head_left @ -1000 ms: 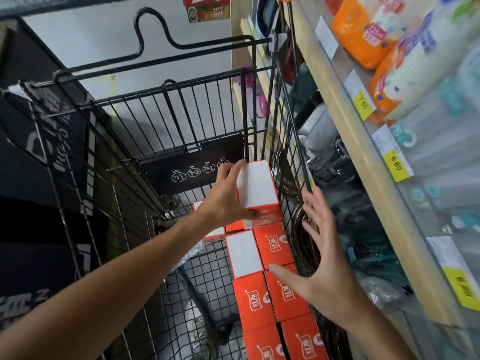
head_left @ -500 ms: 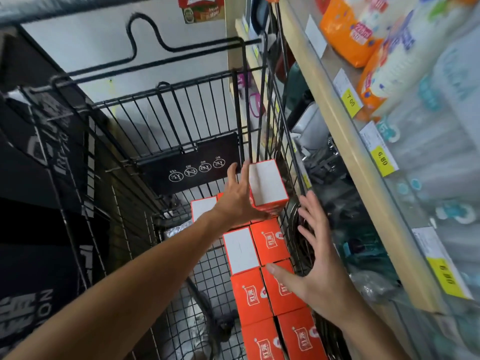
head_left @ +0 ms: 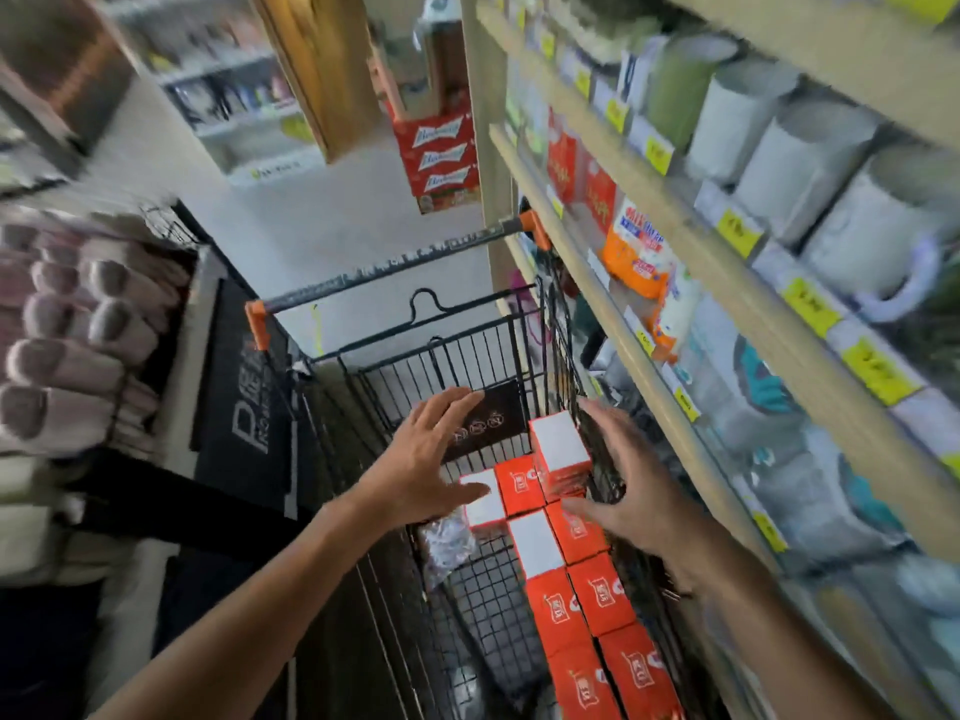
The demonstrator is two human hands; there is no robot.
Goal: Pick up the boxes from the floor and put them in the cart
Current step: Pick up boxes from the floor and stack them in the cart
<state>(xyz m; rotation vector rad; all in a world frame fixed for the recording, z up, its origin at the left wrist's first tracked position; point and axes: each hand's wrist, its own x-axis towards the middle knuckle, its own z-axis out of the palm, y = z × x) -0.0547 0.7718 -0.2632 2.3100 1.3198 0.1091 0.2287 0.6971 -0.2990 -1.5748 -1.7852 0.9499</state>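
Top box (head_left: 560, 452) tilted, white face up; left hand (head_left: 426, 459), right hand (head_left: 631, 480) grips spread, empty.

I log orange-red boxes (head_left: 586, 600) with white faces and white logos in a black wire cart (head_left: 483, 356). Cart handle caps (head_left: 257, 324) orange; shelf price tags (head_left: 878, 368) yellow.

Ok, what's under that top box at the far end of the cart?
The top box sits on another orange box, only its side showing. Anything lower is hidden. Orange boxes line the cart floor alongside.
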